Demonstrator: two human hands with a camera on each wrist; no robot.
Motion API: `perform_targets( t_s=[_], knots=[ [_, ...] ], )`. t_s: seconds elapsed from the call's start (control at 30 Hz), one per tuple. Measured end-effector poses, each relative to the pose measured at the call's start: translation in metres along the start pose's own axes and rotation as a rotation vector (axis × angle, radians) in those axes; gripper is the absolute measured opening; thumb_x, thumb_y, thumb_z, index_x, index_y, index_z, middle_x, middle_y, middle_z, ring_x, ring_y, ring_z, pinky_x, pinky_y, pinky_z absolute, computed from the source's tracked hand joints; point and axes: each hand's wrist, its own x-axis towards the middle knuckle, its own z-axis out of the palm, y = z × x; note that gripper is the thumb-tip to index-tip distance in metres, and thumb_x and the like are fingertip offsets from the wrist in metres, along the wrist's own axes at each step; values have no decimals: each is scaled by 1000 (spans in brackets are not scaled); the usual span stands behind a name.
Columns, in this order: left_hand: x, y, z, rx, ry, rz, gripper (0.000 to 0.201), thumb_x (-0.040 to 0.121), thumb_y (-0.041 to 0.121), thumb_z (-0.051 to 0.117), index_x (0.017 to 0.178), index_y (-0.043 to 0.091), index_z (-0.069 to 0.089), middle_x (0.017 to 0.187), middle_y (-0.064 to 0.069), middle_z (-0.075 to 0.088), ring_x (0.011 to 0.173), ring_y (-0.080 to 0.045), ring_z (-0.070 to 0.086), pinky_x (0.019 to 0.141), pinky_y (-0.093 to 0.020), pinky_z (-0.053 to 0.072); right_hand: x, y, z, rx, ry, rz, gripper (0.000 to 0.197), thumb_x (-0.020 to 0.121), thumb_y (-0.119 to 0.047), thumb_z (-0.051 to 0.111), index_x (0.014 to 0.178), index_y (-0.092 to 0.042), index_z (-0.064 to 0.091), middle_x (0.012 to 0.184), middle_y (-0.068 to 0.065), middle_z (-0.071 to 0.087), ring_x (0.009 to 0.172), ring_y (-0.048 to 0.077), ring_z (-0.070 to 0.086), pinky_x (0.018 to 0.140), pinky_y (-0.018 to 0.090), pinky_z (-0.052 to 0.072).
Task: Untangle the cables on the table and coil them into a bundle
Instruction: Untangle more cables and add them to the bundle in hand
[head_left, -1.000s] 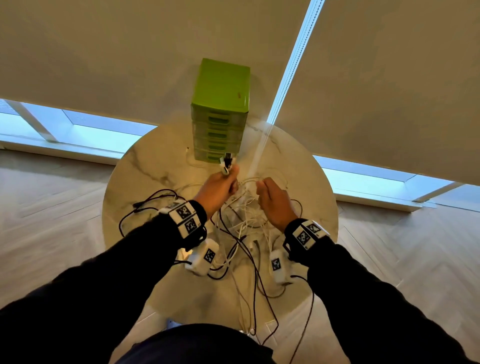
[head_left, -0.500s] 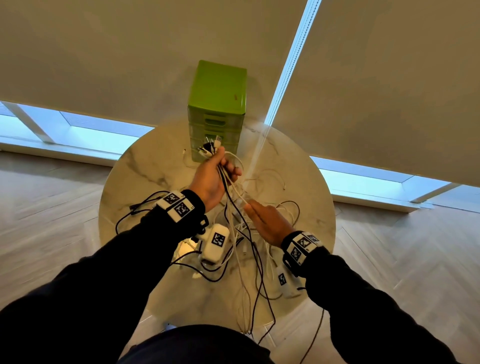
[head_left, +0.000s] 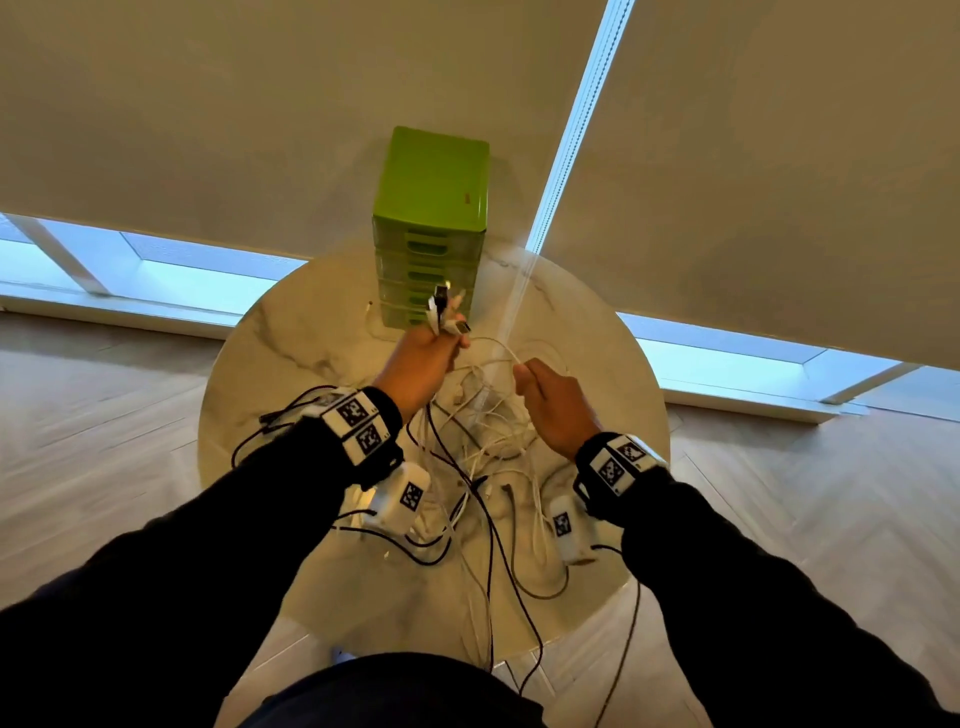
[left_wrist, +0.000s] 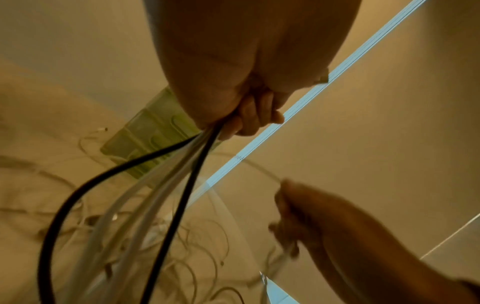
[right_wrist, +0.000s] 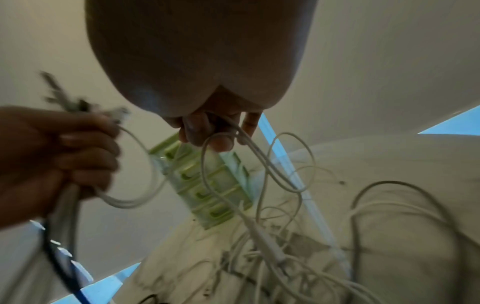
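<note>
The round table (head_left: 270, 364) has a smooth, pale top veined like marble, and most of the job lies on it undone. A green plastic drawer box (head_left: 434, 182) stands at its far edge, boxy and ribbed with drawer fronts.

The cables (head_left: 488, 426) make a loose heap in the middle of the table between the two wrists: thin, round, rubbery cords, mostly white with a few black, looped over one another, with some strands hanging off the near edge toward the floor. No neat coil shows anywhere, so I judge the work to be at the gathering stage, with the sorting half done and the winding not yet begun.

The left hand (head_left: 423, 358) is raised above the heap with its fingers clenched round several gathered cords, white and black. Their plug ends (head_left: 444, 312) poke up out of the fist, small, hard and blocky, while the cords trail down into the heap.

The right hand (head_left: 550, 400), just beside the left, pinches a single white cord (right_wrist: 207, 164) between thumb and fingertips; it bends in a loop and runs down to the heap.
</note>
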Motion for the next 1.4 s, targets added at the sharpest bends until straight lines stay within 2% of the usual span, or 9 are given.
perform_targets(
  t_s=[0.2,0.4,0.5,0.6,0.73,0.83,1.1,1.2,1.4],
  knots=[
    [-11,-10,16,43,-80,-124,39,108,39,36,80,18,53,64,6,44,56,-8,38,55,-22,34,2,-46,15,-255,-28,-263,34,107,-35,27,99,-23,57,77,-8,58,77,18,54,92,37,37],
    [-4,-2,14,-19,79,-43,30,107,26,37,80,24,49,68,0,39,57,-9,39,61,-28,34,-10,-50,7,89,-229,-197,33,108,-40,30,88,-23,51,70,-13,53,66,0,52,64,15,38],
    [10,5,0,-152,190,14,21,109,25,35,106,35,52,76,3,42,68,-11,37,64,-28,33,-16,-24,3,53,-288,-138,34,107,-43,29,83,-27,48,70,-10,54,63,0,50,66,22,40],
    [22,8,-19,-148,271,72,35,110,17,32,144,21,41,82,6,45,75,-6,43,78,-24,38,-19,9,1,-23,-287,-68,32,107,-43,31,82,-30,46,72,-8,56,67,16,53,68,33,42],
    [32,9,-29,-167,353,117,32,109,12,32,137,0,43,88,6,45,70,2,49,80,-18,41,-14,38,-6,-147,-315,-13,31,104,-48,30,87,-30,47,81,2,63,74,26,59,75,37,48],
    [28,21,-29,-219,378,171,25,110,19,32,131,12,44,86,5,43,68,2,47,75,-15,41,-12,53,-14,-190,-313,60,36,105,-48,30,86,-26,52,76,1,62,75,27,60,80,41,50],
    [-3,3,4,-75,78,188,20,108,1,30,124,1,43,82,2,37,67,-3,43,67,-13,40,7,2,-30,137,-157,58,40,107,-37,36,92,-10,60,61,0,57,54,12,58,64,27,45],
    [-20,-2,24,61,45,206,30,108,8,37,137,13,39,86,6,45,62,12,50,64,-6,42,7,-19,-34,309,-155,8,35,108,-32,33,106,-9,59,55,0,56,54,17,58,66,31,48],
    [-18,-2,49,64,-58,233,14,108,15,40,115,20,51,85,10,46,67,8,46,73,-13,39,-15,-20,-52,493,-80,-36,29,108,-30,31,106,-17,57,55,2,59,59,25,61,68,42,52]
  ],
)
